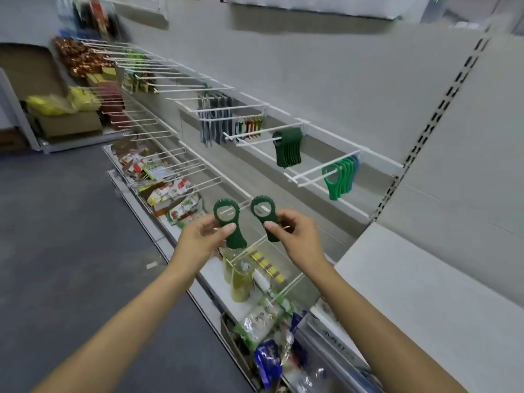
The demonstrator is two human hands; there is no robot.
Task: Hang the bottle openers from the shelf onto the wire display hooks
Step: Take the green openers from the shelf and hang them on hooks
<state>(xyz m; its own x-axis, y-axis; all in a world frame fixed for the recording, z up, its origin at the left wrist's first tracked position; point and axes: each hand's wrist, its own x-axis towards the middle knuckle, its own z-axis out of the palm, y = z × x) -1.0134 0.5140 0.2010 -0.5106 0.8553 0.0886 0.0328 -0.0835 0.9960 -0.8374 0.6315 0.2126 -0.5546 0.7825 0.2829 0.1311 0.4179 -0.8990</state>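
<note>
Two dark green plastic bottle openers are held up side by side in front of the shelves. The left hand [208,232] pinches one opener [229,222]; the right hand [295,228] pinches the other opener [264,217]. Each has a round bumpy ring on top and a flat handle. Behind, thin white wire hooks [261,131] hold a dark green bunch [287,147] and a light green bunch [338,174].

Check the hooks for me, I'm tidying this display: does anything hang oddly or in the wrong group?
One thing: at the back of the light green openers hangs a blue one, a mixed colour on that hook. The dark green openers hang evenly. Nothing looks spilled or broken.
</note>
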